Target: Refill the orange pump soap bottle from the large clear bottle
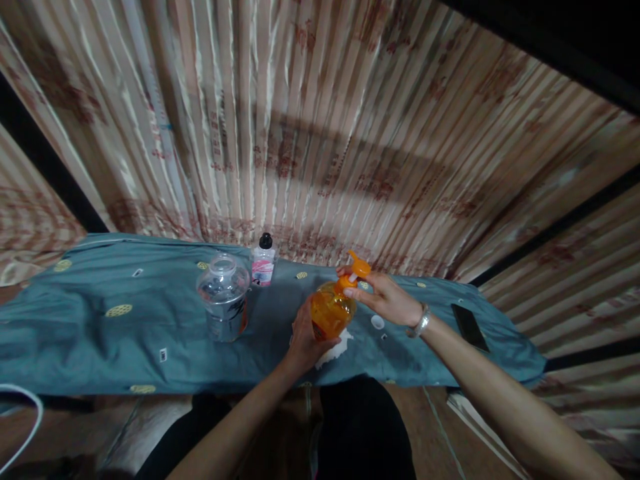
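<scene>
1. Left, standing apart on the teal patterned cloth (pixel 75 333): clear plastic jar with domed lid (pixel 223 297); behind it, small clear bottle with black cap and pink label (pixel 263 261), print unreadable.
2. Left hand (pixel 303 340): grip wrapped around orange translucent pump bottle (pixel 331 312), tilted, long axis leaning right.
3. Right hand (pixel 385 297): grip closed on orange pump head (pixel 358 269), nearer the top.
4. Far right: dark flat phone (pixel 470 327).

Left hand (pixel 303 337) grips orange pump bottle (pixel 331 311); right hand (pixel 387 298) on pump head (pixel 358 268).
</scene>
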`<state>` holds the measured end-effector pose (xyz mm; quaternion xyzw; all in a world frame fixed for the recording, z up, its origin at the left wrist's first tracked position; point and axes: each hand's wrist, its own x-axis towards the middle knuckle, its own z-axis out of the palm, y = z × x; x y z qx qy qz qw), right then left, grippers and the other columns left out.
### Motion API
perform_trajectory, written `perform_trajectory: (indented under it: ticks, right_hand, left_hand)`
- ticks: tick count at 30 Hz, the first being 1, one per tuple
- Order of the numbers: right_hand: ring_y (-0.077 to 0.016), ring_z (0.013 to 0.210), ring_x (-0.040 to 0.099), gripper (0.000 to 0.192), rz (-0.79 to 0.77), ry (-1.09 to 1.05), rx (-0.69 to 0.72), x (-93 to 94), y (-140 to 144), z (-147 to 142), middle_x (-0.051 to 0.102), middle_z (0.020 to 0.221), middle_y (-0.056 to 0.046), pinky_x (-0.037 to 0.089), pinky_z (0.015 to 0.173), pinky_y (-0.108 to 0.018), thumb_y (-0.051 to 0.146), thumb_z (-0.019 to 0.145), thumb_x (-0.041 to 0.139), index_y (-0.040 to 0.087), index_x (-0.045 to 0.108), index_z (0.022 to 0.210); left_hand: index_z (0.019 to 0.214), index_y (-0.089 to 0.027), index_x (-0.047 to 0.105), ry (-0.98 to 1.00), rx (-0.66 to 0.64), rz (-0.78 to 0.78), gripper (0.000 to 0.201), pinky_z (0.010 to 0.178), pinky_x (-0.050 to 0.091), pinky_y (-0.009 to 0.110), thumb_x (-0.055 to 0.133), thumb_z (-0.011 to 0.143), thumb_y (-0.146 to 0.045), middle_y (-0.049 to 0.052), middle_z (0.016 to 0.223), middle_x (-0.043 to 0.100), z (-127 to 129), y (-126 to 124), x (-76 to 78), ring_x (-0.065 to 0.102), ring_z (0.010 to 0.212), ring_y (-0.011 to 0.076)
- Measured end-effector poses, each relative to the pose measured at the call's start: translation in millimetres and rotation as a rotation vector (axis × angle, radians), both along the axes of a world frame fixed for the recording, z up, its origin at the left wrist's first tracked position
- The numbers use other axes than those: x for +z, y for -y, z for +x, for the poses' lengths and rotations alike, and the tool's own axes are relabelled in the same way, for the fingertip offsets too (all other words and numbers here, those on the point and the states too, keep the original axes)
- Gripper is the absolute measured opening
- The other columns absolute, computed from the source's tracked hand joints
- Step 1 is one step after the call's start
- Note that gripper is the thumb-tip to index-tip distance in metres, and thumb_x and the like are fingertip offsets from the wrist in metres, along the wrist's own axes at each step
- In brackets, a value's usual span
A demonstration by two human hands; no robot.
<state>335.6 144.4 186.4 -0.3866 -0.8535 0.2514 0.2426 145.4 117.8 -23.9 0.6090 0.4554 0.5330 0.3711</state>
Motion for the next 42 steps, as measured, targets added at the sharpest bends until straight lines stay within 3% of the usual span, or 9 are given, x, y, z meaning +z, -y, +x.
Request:
perform_trajectory:
  ticks: [8, 16, 19, 22, 25, 30, 33, 39, 42]
  right_hand:
    - [-0.0319, 0.118, 0.082, 0.045, 0.098, 0.004, -0.071, -6.0, 5, -4, 0.086, 0.122, -0.010, 0.062, 0.109, -0.044, 0.067, 0.106, 0.067, 0.025, 0.079, 0.116]
    - [-0.0339, 0.103, 0.081, 0.048, 0.325, -0.014, -0.378, -33.2, 16, -17, 0.085, 0.104, -0.013, 0.064, 0.094, -0.042, 0.069, 0.102, 0.071, 0.023, 0.080, 0.106]
    - [-0.0367, 0.115, 0.080, 0.054, 0.236, -0.043, -0.339, -28.0, 17, -14, 0.085, 0.116, -0.014, 0.063, 0.104, -0.048, 0.074, 0.098, 0.073, 0.023, 0.082, 0.114]
    - [-0.0358, 0.134, 0.075, 0.059, 0.060, -0.094, -0.178, -17.1, 14, -4, 0.083, 0.133, -0.010, 0.057, 0.119, -0.051, 0.076, 0.096, 0.075, 0.027, 0.081, 0.128]
    - [-0.0344, 0.139, 0.073, 0.054, -0.005, -0.153, -0.115, -15.8, 11, 1, 0.084, 0.136, -0.009, 0.052, 0.126, -0.052, 0.073, 0.097, 0.076, 0.028, 0.082, 0.127]
    - [-0.0380, 0.122, 0.080, 0.058, 0.083, -0.240, -0.351, -37.1, 14, -12, 0.086, 0.123, -0.015, 0.059, 0.116, -0.056, 0.074, 0.090, 0.082, 0.023, 0.082, 0.116]
    - [-0.0406, 0.123, 0.080, 0.060, 0.119, -0.240, -0.466, -41.1, 18, -19, 0.086, 0.126, -0.017, 0.060, 0.115, -0.058, 0.075, 0.085, 0.086, 0.022, 0.082, 0.113]
    - [-0.0382, 0.129, 0.078, 0.051, 0.016, -0.182, -0.205, -22.3, 15, -8, 0.087, 0.125, -0.012, 0.060, 0.116, -0.054, 0.065, 0.093, 0.082, 0.023, 0.081, 0.123]
    - [-0.0358, 0.132, 0.077, 0.040, 0.017, -0.210, -0.191, -25.3, 10, -7, 0.087, 0.127, -0.009, 0.058, 0.120, -0.052, 0.058, 0.097, 0.079, 0.025, 0.083, 0.119]
  left_hand:
    - [0.160, -0.023, 0.047, -0.015, -0.018, -0.046, 0.115, 0.134, 0.036, 0.069, 0.104, 0.060, -0.033, 0.022, 0.163, 0.063, -1, 0, 0.1, 0.057, 0.156, 0.0452]
    - [0.159, -0.022, 0.046, -0.019, -0.021, -0.041, 0.115, 0.134, 0.035, 0.069, 0.104, 0.061, -0.039, 0.021, 0.163, 0.063, -1, -1, -0.6, 0.057, 0.156, 0.0439]
    - [0.161, -0.024, 0.046, -0.015, -0.027, -0.029, 0.115, 0.135, 0.035, 0.068, 0.103, 0.062, -0.042, 0.020, 0.164, 0.062, -2, -2, -2.6, 0.056, 0.157, 0.0435]
    - [0.161, -0.023, 0.045, -0.012, -0.029, -0.023, 0.117, 0.135, 0.035, 0.069, 0.104, 0.062, -0.043, 0.021, 0.164, 0.061, -3, -3, -5.1, 0.055, 0.157, 0.0444]
    - [0.161, -0.024, 0.045, -0.013, -0.027, -0.019, 0.118, 0.134, 0.035, 0.069, 0.104, 0.060, -0.043, 0.020, 0.162, 0.063, -3, -3, -7.0, 0.056, 0.156, 0.0442]
    - [0.160, -0.022, 0.046, -0.020, -0.023, -0.011, 0.117, 0.134, 0.036, 0.069, 0.104, 0.061, -0.044, 0.021, 0.160, 0.064, -3, -3, -7.2, 0.058, 0.155, 0.0448]
    - [0.159, -0.022, 0.047, -0.024, -0.026, 0.003, 0.115, 0.135, 0.035, 0.069, 0.104, 0.061, -0.043, 0.021, 0.162, 0.063, -4, -3, -6.8, 0.057, 0.156, 0.0447]
    - [0.160, -0.023, 0.045, -0.023, -0.018, -0.003, 0.117, 0.134, 0.036, 0.070, 0.104, 0.060, -0.043, 0.021, 0.161, 0.064, -4, -3, -8.4, 0.057, 0.156, 0.0448]
    - [0.160, -0.024, 0.046, -0.019, -0.027, 0.003, 0.115, 0.135, 0.035, 0.069, 0.104, 0.062, -0.043, 0.020, 0.161, 0.064, -4, -4, -9.1, 0.057, 0.156, 0.0437]
